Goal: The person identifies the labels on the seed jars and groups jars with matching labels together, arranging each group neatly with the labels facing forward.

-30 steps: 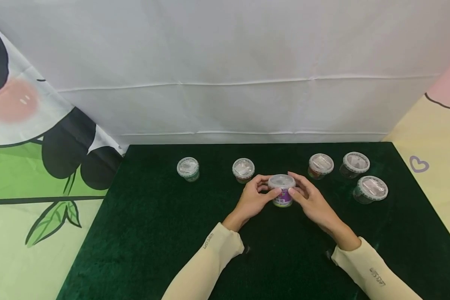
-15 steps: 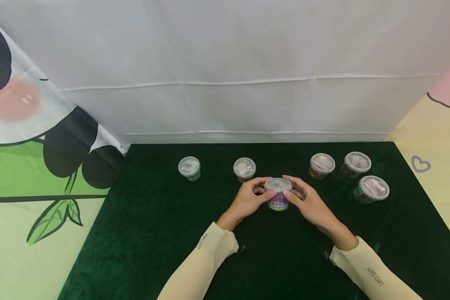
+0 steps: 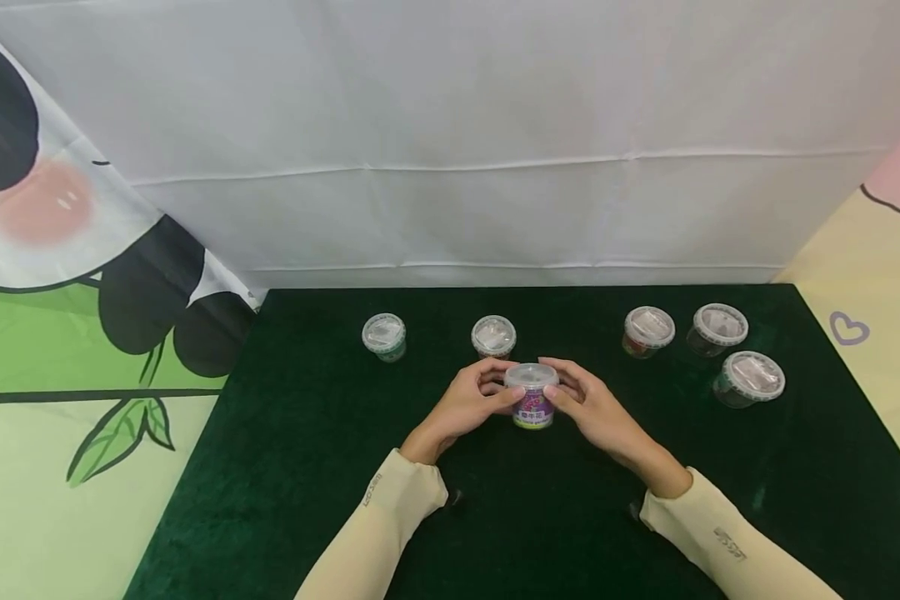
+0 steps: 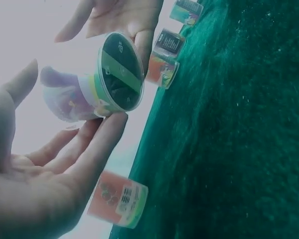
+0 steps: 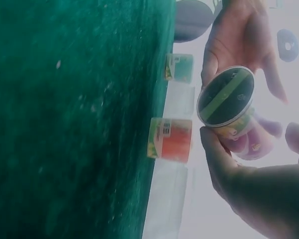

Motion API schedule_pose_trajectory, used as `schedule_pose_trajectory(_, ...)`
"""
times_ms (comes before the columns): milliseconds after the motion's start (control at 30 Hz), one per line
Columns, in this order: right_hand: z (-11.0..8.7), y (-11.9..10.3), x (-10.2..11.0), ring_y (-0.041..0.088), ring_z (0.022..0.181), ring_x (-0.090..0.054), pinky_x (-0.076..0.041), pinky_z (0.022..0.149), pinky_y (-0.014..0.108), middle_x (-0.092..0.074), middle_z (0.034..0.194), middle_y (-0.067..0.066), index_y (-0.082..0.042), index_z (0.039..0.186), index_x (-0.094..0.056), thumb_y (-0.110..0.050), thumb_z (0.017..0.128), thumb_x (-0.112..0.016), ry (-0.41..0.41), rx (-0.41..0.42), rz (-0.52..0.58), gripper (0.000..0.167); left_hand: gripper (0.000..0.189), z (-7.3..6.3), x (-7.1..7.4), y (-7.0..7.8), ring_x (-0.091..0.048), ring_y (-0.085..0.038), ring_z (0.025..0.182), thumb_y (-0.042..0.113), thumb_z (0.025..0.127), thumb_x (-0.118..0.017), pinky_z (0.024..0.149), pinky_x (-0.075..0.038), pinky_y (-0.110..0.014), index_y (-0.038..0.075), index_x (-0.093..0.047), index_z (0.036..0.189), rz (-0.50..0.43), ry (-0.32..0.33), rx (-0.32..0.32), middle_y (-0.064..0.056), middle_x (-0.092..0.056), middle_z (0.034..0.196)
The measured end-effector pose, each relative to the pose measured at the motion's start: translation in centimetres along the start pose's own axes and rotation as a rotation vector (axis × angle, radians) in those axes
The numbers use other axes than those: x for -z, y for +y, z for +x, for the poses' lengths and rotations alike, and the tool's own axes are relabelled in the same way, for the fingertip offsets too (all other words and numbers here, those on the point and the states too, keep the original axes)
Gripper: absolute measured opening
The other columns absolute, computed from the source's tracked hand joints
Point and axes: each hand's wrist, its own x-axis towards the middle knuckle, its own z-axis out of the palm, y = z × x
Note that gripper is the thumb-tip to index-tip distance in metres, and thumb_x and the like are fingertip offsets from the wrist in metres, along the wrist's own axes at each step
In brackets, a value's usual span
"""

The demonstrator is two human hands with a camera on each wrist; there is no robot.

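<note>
Both hands hold a small clear plastic tub with a translucent lid and a purple label, upright near the middle of the table. The left hand grips its left side and the right hand its right, thumbs on the front and fingers curling round behind. Seen from low down in the left wrist view, the tub's flat base shows, so it is held off the cloth. Just behind the left hand stands a lidded tub with reddish contents, its lower part partly hidden.
Another lidded tub stands at the back left. Toward the back right are three more: a reddish one, a dark one and a nearer one. Dark green cloth covers the table; a white sheet hangs behind.
The hands have carried the purple-labelled tub leftward and slightly toward the person, still gripping it from both sides. The other tubs have kept their places, with the whole view shifting slightly.
</note>
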Motion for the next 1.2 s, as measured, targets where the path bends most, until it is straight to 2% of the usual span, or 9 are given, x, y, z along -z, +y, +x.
schedule_pose_trajectory(167, 0.4, -0.1, -0.9, 0.046, 0.15, -0.041, -0.036, 0.121, 0.062, -0.037, 0.164, 0.029, -0.002, 0.164, -0.028, -0.024, 0.114, -0.05, -0.017, -0.023, 0.03, 0.059, 0.045, -0.9, 0.8, -0.2, -0.072, -0.023, 0.111, 0.018, 0.103, -0.072, 0.093, -0.063, -0.038, 0.003, -0.059, 0.144, -0.031, 0.028, 0.017, -0.016, -0.067, 0.131)
schedule_pose_trajectory(433, 1.4, -0.4, -2.8, 0.046, 0.148, -0.043, -0.038, 0.121, 0.06, -0.036, 0.164, 0.027, -0.004, 0.164, -0.029, -0.021, 0.112, -0.052, -0.079, -0.043, 0.047, 0.059, 0.047, -2.7, 2.9, -0.6, -0.07, -0.023, 0.111, 0.02, 0.102, -0.073, 0.094, -0.062, -0.039, 0.005, -0.059, 0.144, 0.042, 0.05, 0.038, -0.014, -0.066, 0.132)
schedule_pose_trajectory(633, 2.4, -0.8, -4.4, 0.048, 0.147, -0.043, -0.042, 0.12, 0.058, -0.036, 0.162, 0.028, -0.001, 0.163, -0.03, -0.018, 0.11, -0.055, -0.13, 0.001, 0.044, 0.06, 0.048, -4.0, 5.3, -1.0, -0.069, -0.024, 0.114, 0.017, 0.1, -0.074, 0.096, -0.06, -0.038, 0.005, -0.058, 0.143, 0.071, 0.031, 0.027, -0.015, -0.066, 0.135)
schedule_pose_trajectory(867, 4.1, -1.6, -6.6, 0.042, 0.144, -0.048, -0.048, 0.117, 0.049, -0.043, 0.158, 0.024, 0.0, 0.161, -0.032, -0.013, 0.107, -0.059, -0.185, 0.04, 0.059, 0.061, 0.05, -5.6, 8.4, -1.3, -0.067, -0.028, 0.12, 0.013, 0.097, -0.075, 0.099, -0.057, -0.039, 0.002, -0.057, 0.142, 0.087, 0.021, 0.016, -0.017, -0.063, 0.14)
schedule_pose_trajectory(1067, 5.3, -2.1, -8.9, 0.043, 0.144, -0.048, -0.048, 0.117, 0.049, -0.045, 0.154, 0.024, 0.001, 0.16, -0.033, -0.013, 0.107, -0.061, -0.221, 0.066, 0.036, 0.061, 0.052, -7.3, 10.8, -1.9, -0.065, -0.032, 0.124, 0.011, 0.096, -0.077, 0.097, -0.057, -0.031, 0.0, -0.056, 0.143, 0.101, 0.025, 0.025, -0.02, -0.06, 0.143)
schedule_pose_trajectory(1200, 6.0, -2.4, -10.4, 0.044, 0.144, -0.048, -0.048, 0.116, 0.049, -0.046, 0.153, 0.024, 0.002, 0.159, -0.034, -0.011, 0.106, -0.063, -0.242, 0.082, 0.029, 0.061, 0.053, -8.5, 12.4, -2.4, -0.065, -0.03, 0.124, 0.01, 0.096, -0.076, 0.096, -0.057, -0.028, -0.002, -0.054, 0.142, 0.107, 0.018, 0.015, -0.022, -0.058, 0.142)
